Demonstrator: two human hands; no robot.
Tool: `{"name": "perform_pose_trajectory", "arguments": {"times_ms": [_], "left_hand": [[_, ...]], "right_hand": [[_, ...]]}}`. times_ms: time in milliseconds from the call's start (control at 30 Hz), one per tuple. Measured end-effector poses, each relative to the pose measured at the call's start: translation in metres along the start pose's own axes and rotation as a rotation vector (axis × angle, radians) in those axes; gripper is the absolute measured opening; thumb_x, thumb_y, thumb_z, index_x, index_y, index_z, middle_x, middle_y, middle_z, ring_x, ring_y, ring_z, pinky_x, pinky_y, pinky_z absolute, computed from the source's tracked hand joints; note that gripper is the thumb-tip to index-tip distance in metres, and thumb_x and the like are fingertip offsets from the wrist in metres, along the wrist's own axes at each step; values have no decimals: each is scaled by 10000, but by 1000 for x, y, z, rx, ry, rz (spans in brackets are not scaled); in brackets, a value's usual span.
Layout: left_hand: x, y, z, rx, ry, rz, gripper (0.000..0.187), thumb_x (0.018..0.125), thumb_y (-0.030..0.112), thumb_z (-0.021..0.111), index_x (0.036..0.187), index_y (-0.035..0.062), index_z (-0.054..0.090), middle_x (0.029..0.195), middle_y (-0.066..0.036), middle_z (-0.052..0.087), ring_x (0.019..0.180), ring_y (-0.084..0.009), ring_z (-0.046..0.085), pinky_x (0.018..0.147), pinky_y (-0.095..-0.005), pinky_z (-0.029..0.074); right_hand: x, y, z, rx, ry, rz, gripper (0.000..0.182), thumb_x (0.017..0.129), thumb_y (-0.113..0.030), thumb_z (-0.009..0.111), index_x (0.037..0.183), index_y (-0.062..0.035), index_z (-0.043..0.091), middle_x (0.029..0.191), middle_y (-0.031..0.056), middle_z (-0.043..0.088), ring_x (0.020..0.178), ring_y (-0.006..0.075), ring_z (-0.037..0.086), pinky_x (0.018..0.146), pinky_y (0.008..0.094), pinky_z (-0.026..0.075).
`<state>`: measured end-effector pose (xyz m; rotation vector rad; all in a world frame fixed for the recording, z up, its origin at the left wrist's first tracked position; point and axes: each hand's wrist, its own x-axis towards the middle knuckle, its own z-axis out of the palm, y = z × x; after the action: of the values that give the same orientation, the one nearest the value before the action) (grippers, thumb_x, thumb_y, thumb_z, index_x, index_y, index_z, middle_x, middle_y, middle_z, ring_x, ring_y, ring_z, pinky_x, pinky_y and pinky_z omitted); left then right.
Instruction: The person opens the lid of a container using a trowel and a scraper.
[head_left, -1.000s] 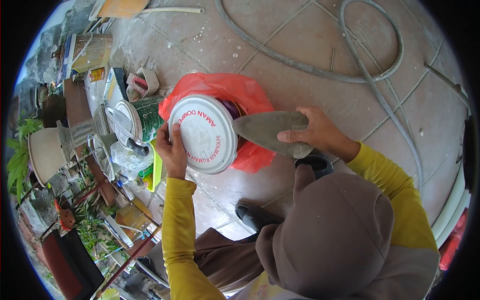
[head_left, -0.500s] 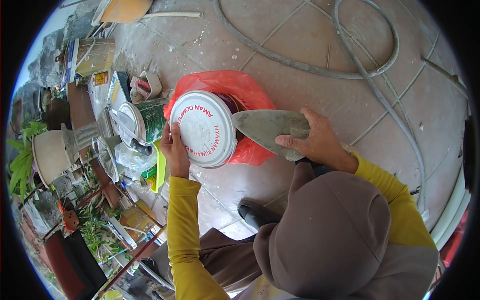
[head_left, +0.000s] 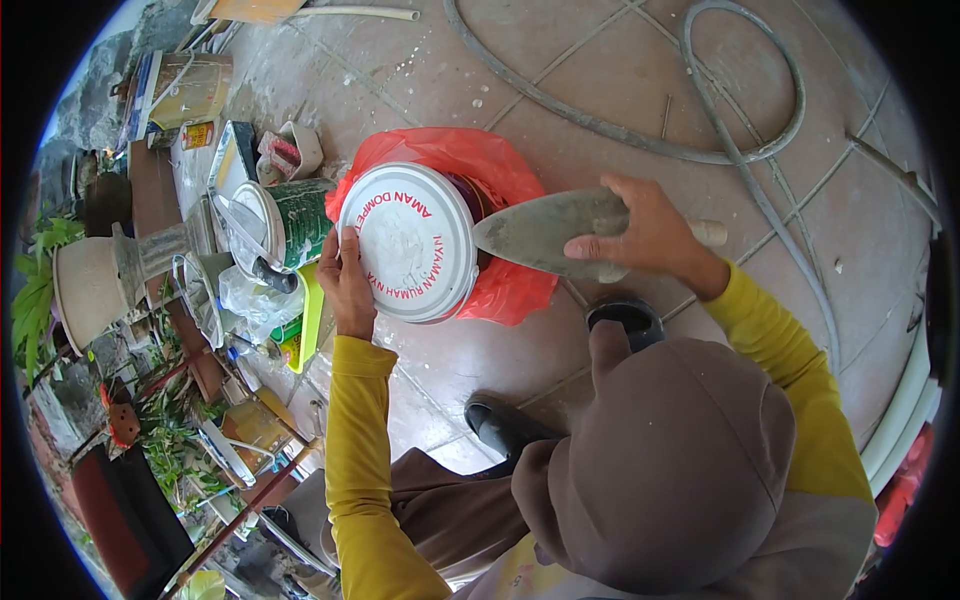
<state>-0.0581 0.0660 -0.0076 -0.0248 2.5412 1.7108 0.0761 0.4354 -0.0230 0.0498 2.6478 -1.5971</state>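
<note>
A paint bucket with a white lid (head_left: 405, 250) stands in a red plastic bag (head_left: 430, 146) on the tiles, red lettering round the lid. My left hand (head_left: 350, 288) is closed on the lid's near left rim, thumb on top. In my right hand (head_left: 650, 235) is a pointed trowel (head_left: 545, 230), its grey blade crusted and the thumb pressed on its wide end. The light-coloured handle (head_left: 709, 232) sticks out behind the wrist. The blade's tip lies right at the lid's right rim.
Left of the bucket, a knife-like tool (head_left: 262, 255) lies across a green can (head_left: 305, 212), beside a clear plastic bag (head_left: 262, 302). A grey hose (head_left: 600, 132) loops over the tiles. Black boots (head_left: 500, 425) stand below the bucket. Plants (head_left: 180, 450) are at lower left.
My right hand has moved up a little with the trowel, and more of its handle shows. The trowel tip stays at the lid's rim; the left hand keeps its grip.
</note>
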Motion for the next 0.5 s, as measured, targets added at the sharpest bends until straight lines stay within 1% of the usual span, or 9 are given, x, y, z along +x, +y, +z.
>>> {"name": "perform_pose_trajectory", "arguments": {"times_ms": [100,200,300,400,500], "left_hand": [[-1,1,0,-16,-6,-25,378,1014,278,596,1205,-44,646,1027,-67,689,882,-82,598,782,-217,481],[0,-3,-1,-16,18,-24,383,1011,279,602,1203,-49,645,1019,-65,691,871,-84,599,773,-216,483],[-2,2,1,-8,15,-17,388,1010,283,605,1200,-53,645,1005,-65,690,861,-87,599,767,-221,485],[0,-1,0,20,25,-9,392,1005,288,613,1197,-53,647,991,-62,688,852,-86,594,759,-224,484],[-2,3,2,14,25,-8,400,1003,299,614,1190,-53,649,983,-61,686,851,-86,584,758,-226,477]], "right_hand": [[-27,0,22,56,116,107,612,676,-446,906,873,36,585,751,200,626,714,246,658,686,334,523],[-18,-3,16,144,70,155,679,654,-534,880,873,48,606,801,242,654,706,352,654,688,404,518],[2,2,-3,356,-206,195,634,696,-487,871,889,47,589,792,242,654,707,330,670,682,411,525],[2,-6,-7,226,-143,161,587,704,-433,878,893,48,600,785,217,662,710,290,677,667,394,523],[-7,-13,-1,139,-4,129,559,678,-393,893,895,55,639,777,193,668,719,273,677,673,365,521]]}}
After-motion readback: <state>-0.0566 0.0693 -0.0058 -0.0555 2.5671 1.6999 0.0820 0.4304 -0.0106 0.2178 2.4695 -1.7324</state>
